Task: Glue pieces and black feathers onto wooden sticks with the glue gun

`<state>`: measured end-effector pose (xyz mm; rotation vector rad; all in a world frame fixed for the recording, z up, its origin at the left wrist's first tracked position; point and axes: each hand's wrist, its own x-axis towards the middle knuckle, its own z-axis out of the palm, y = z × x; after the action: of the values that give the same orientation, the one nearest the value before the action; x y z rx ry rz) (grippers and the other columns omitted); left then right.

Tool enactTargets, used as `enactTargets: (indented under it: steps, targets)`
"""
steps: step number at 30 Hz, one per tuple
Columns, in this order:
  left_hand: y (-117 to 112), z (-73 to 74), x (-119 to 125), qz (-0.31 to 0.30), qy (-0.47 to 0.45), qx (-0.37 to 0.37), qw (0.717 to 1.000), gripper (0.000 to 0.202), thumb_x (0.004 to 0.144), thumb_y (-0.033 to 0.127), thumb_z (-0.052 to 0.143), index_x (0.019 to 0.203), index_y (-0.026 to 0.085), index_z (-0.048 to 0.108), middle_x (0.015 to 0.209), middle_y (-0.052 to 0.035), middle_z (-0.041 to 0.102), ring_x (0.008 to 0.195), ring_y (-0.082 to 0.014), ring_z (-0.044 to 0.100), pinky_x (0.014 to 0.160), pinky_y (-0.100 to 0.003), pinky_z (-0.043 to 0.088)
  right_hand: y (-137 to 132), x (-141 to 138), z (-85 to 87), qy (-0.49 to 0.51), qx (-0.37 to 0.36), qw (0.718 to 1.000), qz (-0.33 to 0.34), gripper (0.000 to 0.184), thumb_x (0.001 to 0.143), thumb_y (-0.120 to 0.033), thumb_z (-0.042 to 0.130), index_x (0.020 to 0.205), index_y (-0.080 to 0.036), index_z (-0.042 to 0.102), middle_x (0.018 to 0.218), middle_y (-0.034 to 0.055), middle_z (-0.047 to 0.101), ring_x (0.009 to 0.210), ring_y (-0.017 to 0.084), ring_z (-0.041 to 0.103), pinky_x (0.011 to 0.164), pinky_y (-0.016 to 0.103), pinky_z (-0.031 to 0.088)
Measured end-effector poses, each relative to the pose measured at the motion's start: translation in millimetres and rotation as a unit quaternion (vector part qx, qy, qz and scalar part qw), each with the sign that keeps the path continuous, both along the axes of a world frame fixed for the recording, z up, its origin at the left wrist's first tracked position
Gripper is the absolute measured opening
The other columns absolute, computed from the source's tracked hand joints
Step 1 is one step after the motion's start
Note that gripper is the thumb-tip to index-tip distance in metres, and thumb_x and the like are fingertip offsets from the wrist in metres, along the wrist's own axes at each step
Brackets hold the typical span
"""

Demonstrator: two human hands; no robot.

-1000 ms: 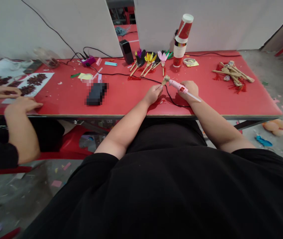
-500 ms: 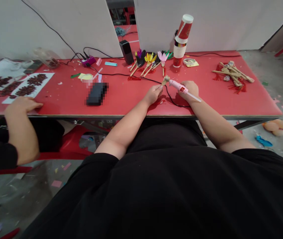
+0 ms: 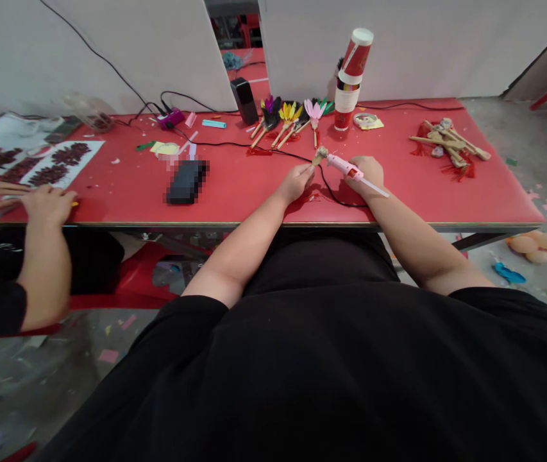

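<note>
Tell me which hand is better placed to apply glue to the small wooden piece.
Probably the right. The right hand grips the pink glue gun, whose nozzle points at the small wooden piece. The left hand is occupied holding that piece.

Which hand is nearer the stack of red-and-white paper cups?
Right. The right hand, gripping a pink glue gun, sits almost directly before the cup stack; the left hand lies further left.

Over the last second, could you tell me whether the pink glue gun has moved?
No: the pink glue gun, in the right hand, keeps its place below the stacked cups.
</note>
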<state>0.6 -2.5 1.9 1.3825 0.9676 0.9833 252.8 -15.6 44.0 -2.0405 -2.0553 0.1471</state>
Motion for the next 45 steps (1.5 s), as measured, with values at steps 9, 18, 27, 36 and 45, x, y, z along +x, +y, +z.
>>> enactTargets:
  steps: [9, 18, 27, 36, 45]
  targets:
    - [-1.7, 2.5, 1.1, 0.002, -0.009, -0.011, 1.0, 0.063, 0.124, 0.053, 0.077, 0.081, 0.026, 0.039, 0.066, 0.0051, 0.04, 0.059, -0.0109, 0.033, 0.059, -0.028, 0.025, 8.0, 3.2, -9.7, 0.02, 0.013, 1.0, 0.005, 0.011, 0.102, -0.025, 0.081, 0.11, -0.025, 0.088, 0.108, 0.0141, 0.09, 0.109, 0.04, 0.085, 0.087, 0.043, 0.059]
    - [-2.8, 5.1, 1.7, 0.008, -0.018, -0.027, 0.999, 0.063, 0.123, 0.052, 0.08, 0.083, 0.027, 0.038, 0.068, 0.0065, 0.039, 0.059, -0.0111, 0.032, 0.059, -0.029, 0.025, 7.9, 2.2, -8.4, 0.023, 0.011, 1.0, 0.002, 0.015, 0.1, -0.02, 0.08, 0.112, -0.024, 0.088, 0.11, 0.014, 0.089, 0.109, 0.04, 0.084, 0.089, 0.043, 0.058]
    - [-0.5, 2.2, 0.7, -0.003, -0.018, -0.021, 1.0, 0.064, 0.123, 0.057, 0.078, 0.084, 0.028, 0.038, 0.067, 0.0061, 0.037, 0.059, -0.0112, 0.031, 0.058, -0.029, 0.023, 7.7, 2.9, -6.7, 0.012, 0.002, 1.0, 0.006, 0.015, 0.105, -0.026, 0.079, 0.117, -0.022, 0.088, 0.117, 0.0177, 0.09, 0.112, 0.039, 0.082, 0.089, 0.043, 0.055]
    - [1.6, 0.0, 1.9, 0.003, -0.015, -0.02, 1.0, 0.063, 0.124, 0.055, 0.075, 0.082, 0.027, 0.037, 0.068, 0.0055, 0.035, 0.06, -0.0125, 0.031, 0.058, -0.029, 0.022, 9.2, 2.9, -7.0, 0.009, 0.008, 1.0, 0.0, 0.017, 0.105, -0.036, 0.081, 0.115, -0.025, 0.089, 0.11, 0.0155, 0.089, 0.109, 0.038, 0.082, 0.086, 0.042, 0.053]
    - [0.8, -0.4, 0.7, 0.0, -0.005, -0.008, 1.0, 0.066, 0.118, 0.065, 0.082, 0.084, 0.028, 0.039, 0.066, 0.0056, 0.039, 0.059, -0.0114, 0.032, 0.058, -0.029, 0.023, 7.8, 3.1, -3.6, 0.006, 0.007, 1.0, -0.001, 0.017, 0.096, -0.02, 0.079, 0.11, -0.025, 0.086, 0.111, 0.0134, 0.089, 0.107, 0.037, 0.084, 0.085, 0.042, 0.052]
